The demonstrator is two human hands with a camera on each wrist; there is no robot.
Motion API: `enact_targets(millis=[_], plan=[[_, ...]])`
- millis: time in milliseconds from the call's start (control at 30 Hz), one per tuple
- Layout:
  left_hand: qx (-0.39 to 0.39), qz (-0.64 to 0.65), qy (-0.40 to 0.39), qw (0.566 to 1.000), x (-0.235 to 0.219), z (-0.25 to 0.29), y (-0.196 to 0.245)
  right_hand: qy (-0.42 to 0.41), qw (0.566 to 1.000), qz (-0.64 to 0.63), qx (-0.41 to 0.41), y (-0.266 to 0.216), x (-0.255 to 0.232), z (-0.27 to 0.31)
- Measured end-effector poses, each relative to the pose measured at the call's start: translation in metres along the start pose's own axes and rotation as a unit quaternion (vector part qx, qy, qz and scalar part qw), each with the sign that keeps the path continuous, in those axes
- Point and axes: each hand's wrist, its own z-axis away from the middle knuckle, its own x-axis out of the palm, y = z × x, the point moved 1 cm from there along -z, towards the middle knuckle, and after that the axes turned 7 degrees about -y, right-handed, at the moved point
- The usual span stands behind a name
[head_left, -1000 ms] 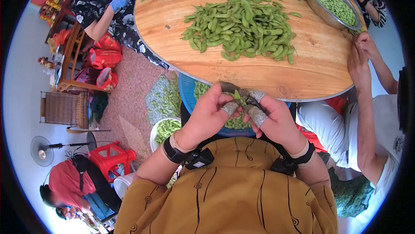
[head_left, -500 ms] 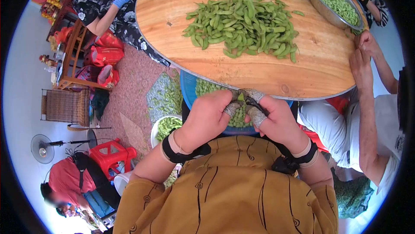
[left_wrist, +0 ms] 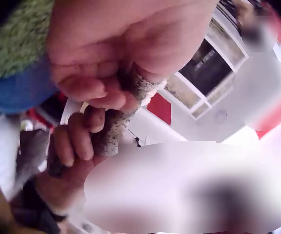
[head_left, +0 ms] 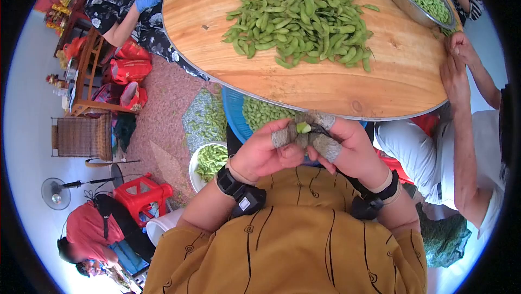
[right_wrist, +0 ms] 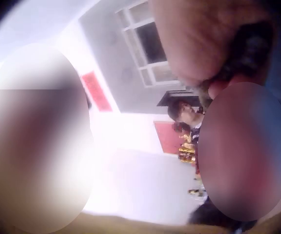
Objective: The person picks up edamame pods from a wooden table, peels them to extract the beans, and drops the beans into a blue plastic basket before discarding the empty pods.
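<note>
Close over the table's near edge, my left hand [head_left: 268,150] and right hand [head_left: 350,144] meet fingertip to fingertip. Grey wrappings cover the thumbs and some fingers of both. Between the wrapped tips they pinch a green edamame pod [head_left: 303,127], mostly hidden by the fingers. Below them a blue basin [head_left: 232,112] holds shelled green beans [head_left: 263,114], partly covered by my hands. In the left wrist view, the left hand [left_wrist: 125,44] has its fingers curled beside those of the right hand [left_wrist: 72,161]. The right wrist view is largely blurred.
A heap of edamame pods [head_left: 298,28] lies on the round wooden table [head_left: 201,49], with a metal bowl of beans [head_left: 448,20] at far right. A white bucket of pods [head_left: 194,169] stands left on the floor. Other people sit around the table; a red stool [head_left: 142,196] is lower left.
My left hand has rolled from its back showing to more of its palm side, its thumb now over the pod. The right hand stays nearly in place, and the head view has shifted slightly.
</note>
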Motion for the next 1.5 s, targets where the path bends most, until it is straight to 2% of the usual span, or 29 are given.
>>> enact_targets(millis=[67,100,167,233,267,300,333,400,433,500,533,600,633,700,767,800,867,933,967,1033,1067,1133,1167,1233,1267,1333,1367,1433,1500], plan=[[0.009,-0.051,0.069,0.996,0.002,-0.002,0.001,0.090,0.981,0.172,0.002,0.002,-0.002,0.001],[0.010,-0.050,0.068,0.996,0.003,-0.002,0.003,0.090,0.981,0.173,0.003,0.003,-0.003,0.002],[-0.029,-0.318,0.141,0.937,0.005,-0.002,0.007,0.096,0.971,0.214,0.041,0.009,-0.004,0.003],[-0.015,-0.387,0.164,0.907,0.011,-0.003,0.008,0.099,0.962,0.253,0.017,0.014,-0.006,0.000],[0.043,-0.609,0.175,0.772,0.009,-0.002,0.007,0.104,0.950,0.294,-0.008,0.015,-0.006,-0.001],[0.098,-0.787,0.174,0.583,0.011,-0.001,0.007,0.104,0.950,0.294,-0.009,0.016,-0.006,-0.003],[0.098,-0.788,0.175,0.583,0.011,-0.002,0.007,0.107,0.946,0.306,-0.029,0.016,-0.006,-0.004],[0.072,-0.690,0.200,0.692,0.013,-0.001,0.009,0.109,0.941,0.316,-0.046,0.019,-0.007,-0.007],[0.071,-0.690,0.200,0.692,0.011,0.001,0.009,0.105,0.953,0.281,-0.050,0.021,-0.009,-0.008],[0.019,-0.496,0.162,0.853,0.004,0.005,0.010,0.100,0.963,0.246,-0.052,0.021,-0.011,-0.008],[0.018,-0.494,0.163,0.854,0.004,0.006,0.009,0.087,0.980,0.178,-0.014,0.022,-0.013,-0.007],[0.049,-0.687,0.183,0.702,0.006,0.007,0.008,0.072,0.991,0.109,0.025,0.024,-0.014,-0.007],[0.049,-0.686,0.184,0.702,0.009,0.007,0.007,0.094,0.985,0.145,0.017,0.027,-0.014,-0.008],[0.048,-0.786,0.145,0.599,0.015,0.006,0.006,0.114,0.977,0.181,0.010,0.028,-0.013,-0.010],[0.042,-0.776,0.148,0.611,0.015,0.010,0.006,0.127,0.961,0.244,0.017,0.027,-0.011,-0.015],[0.017,-0.744,0.156,0.650,0.012,0.015,0.008,0.123,0.962,0.245,0.016,0.028,-0.011,-0.016],[-0.005,-0.708,0.164,0.686,0.008,0.028,0.014,0.099,0.821,0.541,-0.150,0.030,-0.010,-0.018],[-0.109,-0.847,0.261,0.450,0.002,0.049,0.019,0.066,0.826,0.544,-0.133,0.030,-0.015,-0.018],[-0.207,-0.844,0.314,0.382,-0.001,0.059,0.022,0.036,0.831,0.544,-0.114,0.031,-0.018,-0.018],[-0.365,-0.832,0.288,0.302,-0.007,0.075,0.031,0.022,0.823,0.551,-0.134,0.033,-0.022,-0.020],[-0.363,-0.833,0.290,0.301,-0.007,0.073,0.033,0.025,0.826,0.544,-0.147,0.033,-0.022,-0.021],[-0.229,-0.862,0.330,0.310,0.013,0.057,0.043,0.029,0.830,0.534,-0.159,0.034,-0.021,-0.021],[-0.228,-0.862,0.331,0.309,0.019,0.046,0.047,0.028,0.824,0.550,-0.132,0.033,-0.022,-0.020],[0.041,-0.880,0.312,0.356,0.030,0.016,0.059,0.027,0.816,0.568,-0.106,0.029,-0.021,-0.019],[0.045,-0.880,0.312,0.355,0.028,0.000,0.063,0.033,0.817,0.568,-0.089,0.027,-0.020,-0.017],[0.188,-0.881,0.265,0.345,0.025,-0.030,0.072,0.041,0.817,0.570,-0.074,0.026,-0.018,-0.013],[0.191,-0.881,0.265,0.343,0.018,-0.039,0.074,0.051,0.821,0.565,-0.071,0.027,-0.019,-0.010],[0.100,-0.856,0.301,0.408,0.004,-0.052,0.077,0.063,0.824,0.559,-0.069,0.026,-0.021,-0.006],[0.097,-0.855,0.290,0.418,0.001,-0.052,0.075,0.075,0.833,0.545,-0.062,0.023,-0.021,-0.002]])
